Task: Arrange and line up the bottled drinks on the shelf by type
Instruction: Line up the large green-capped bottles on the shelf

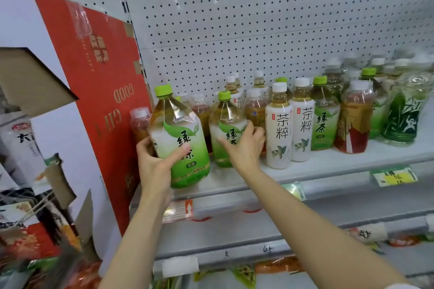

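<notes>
A: Bottles on the shelf (328,162) — where are the arms?

B: Both reach up and forward. The left hand (156,159) wraps the big green tea bottle (179,138), thumb across its label, holding it tilted at the shelf's left end beside the red carton (103,101).

A: And the right hand (244,145)?

B: Its fingers curl round the smaller green tea bottle (226,129), standing on the shelf just left of 2 white-labelled bottles (279,131).
</notes>
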Available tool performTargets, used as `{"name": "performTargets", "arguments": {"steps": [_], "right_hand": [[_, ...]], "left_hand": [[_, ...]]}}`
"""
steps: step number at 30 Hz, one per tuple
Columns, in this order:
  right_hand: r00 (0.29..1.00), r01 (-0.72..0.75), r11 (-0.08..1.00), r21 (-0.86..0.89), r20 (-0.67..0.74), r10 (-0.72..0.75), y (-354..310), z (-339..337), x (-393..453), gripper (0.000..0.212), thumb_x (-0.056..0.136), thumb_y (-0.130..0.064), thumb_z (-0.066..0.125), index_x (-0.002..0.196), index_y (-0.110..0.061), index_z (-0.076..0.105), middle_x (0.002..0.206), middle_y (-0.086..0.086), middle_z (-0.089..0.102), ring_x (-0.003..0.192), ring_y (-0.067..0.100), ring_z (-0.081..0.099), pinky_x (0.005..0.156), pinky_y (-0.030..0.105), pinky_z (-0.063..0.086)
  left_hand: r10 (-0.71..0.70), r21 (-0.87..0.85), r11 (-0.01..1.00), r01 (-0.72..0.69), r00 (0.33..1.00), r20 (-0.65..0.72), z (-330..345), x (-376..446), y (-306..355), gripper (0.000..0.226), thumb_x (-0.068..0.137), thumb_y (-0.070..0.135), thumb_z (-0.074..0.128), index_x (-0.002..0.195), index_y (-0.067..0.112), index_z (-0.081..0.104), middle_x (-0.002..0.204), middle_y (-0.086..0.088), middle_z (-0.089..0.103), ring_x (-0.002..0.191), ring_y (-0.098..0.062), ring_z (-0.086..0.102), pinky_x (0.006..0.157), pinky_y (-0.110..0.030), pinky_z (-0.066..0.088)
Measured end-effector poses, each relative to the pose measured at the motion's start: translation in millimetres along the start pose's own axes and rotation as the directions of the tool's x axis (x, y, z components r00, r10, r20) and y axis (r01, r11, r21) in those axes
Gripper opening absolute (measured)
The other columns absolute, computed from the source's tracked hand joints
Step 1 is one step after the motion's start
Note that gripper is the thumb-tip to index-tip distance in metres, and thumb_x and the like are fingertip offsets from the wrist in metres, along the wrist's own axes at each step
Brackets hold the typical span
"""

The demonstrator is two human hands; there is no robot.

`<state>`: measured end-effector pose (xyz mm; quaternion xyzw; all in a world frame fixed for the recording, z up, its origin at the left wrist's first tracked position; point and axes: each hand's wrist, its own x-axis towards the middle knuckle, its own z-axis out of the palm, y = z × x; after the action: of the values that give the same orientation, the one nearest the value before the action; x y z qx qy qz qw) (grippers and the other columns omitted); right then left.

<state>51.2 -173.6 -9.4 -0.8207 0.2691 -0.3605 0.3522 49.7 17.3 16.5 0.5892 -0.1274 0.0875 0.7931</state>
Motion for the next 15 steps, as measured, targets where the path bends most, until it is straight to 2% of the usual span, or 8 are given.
{"name": "performTargets", "arguments": {"steps": [2,4,6,9,12,15], "right_hand": [[1.000,0.004,0.986,0.166,0.023,-0.008,3.4,1.1,4.5,0.097,0.067,-0.052,0.084,0.138,-0.010,0.035,0.136,0.014,0.037,0.125,0.030,0.039,0.109,0.039,0.033],[0.995,-0.018,0.921,0.390,0.095,-0.021,10.1,-0.4,6.6,0.098,0.060,-0.048,0.089,0.135,-0.017,0.033,0.134,0.007,0.043,0.124,0.023,0.045,0.109,0.039,0.039],[0.984,-0.054,0.860,0.508,0.172,-0.040,18.2,-1.6,6.8,0.099,0.057,-0.049,0.090,0.133,-0.029,0.030,0.132,0.002,0.052,0.119,0.020,0.054,0.106,0.044,0.046],[0.980,-0.056,0.840,0.540,0.190,-0.057,22.3,-2.5,8.0,0.097,0.054,-0.056,0.091,0.128,-0.039,0.031,0.129,0.000,0.058,0.117,0.020,0.059,0.102,0.047,0.050],[0.984,-0.031,0.838,0.544,0.164,-0.070,21.3,-4.3,6.8,0.103,0.043,-0.068,0.088,0.123,-0.039,0.032,0.126,0.000,0.055,0.116,0.022,0.058,0.099,0.048,0.051],[0.993,0.007,0.827,0.562,0.095,-0.073,17.7,-16.4,-3.2,0.099,0.046,-0.071,0.085,0.122,-0.035,0.034,0.123,-0.002,0.052,0.114,0.020,0.058,0.095,0.048,0.052]], "left_hand": [[-0.024,-0.012,1.000,0.024,1.000,0.010,-4.7,-1.9,-4.6,0.092,0.049,0.017,0.091,0.130,0.012,0.048,0.116,-0.006,0.069,0.104,-0.027,0.071,0.082,-0.043,0.060],[-0.028,-0.003,1.000,0.028,0.999,0.024,-8.3,-4.4,-6.9,0.090,0.050,0.017,0.092,0.128,0.014,0.049,0.115,-0.005,0.069,0.104,-0.027,0.071,0.088,-0.049,0.059],[-0.030,-0.002,1.000,0.030,0.999,0.039,-10.7,-7.7,-8.0,0.092,0.048,0.016,0.095,0.128,0.014,0.050,0.112,-0.003,0.069,0.102,-0.025,0.071,0.086,-0.047,0.059],[-0.038,-0.028,0.999,0.039,0.998,0.053,-13.5,-11.5,-9.6,0.089,0.050,0.014,0.092,0.128,0.014,0.050,0.109,-0.003,0.070,0.101,-0.026,0.072,0.079,-0.041,0.060],[-0.043,-0.047,0.998,0.045,0.997,0.057,-14.6,-14.5,-10.7,0.080,0.055,0.017,0.087,0.126,0.013,0.050,0.113,-0.007,0.070,0.101,-0.027,0.072,0.082,-0.043,0.060],[-0.021,-0.074,0.997,0.027,0.997,0.071,-15.4,-17.5,-7.0,0.077,0.057,0.017,0.086,0.125,0.011,0.051,0.111,-0.006,0.071,0.096,-0.023,0.072,0.073,-0.036,0.061]]}}
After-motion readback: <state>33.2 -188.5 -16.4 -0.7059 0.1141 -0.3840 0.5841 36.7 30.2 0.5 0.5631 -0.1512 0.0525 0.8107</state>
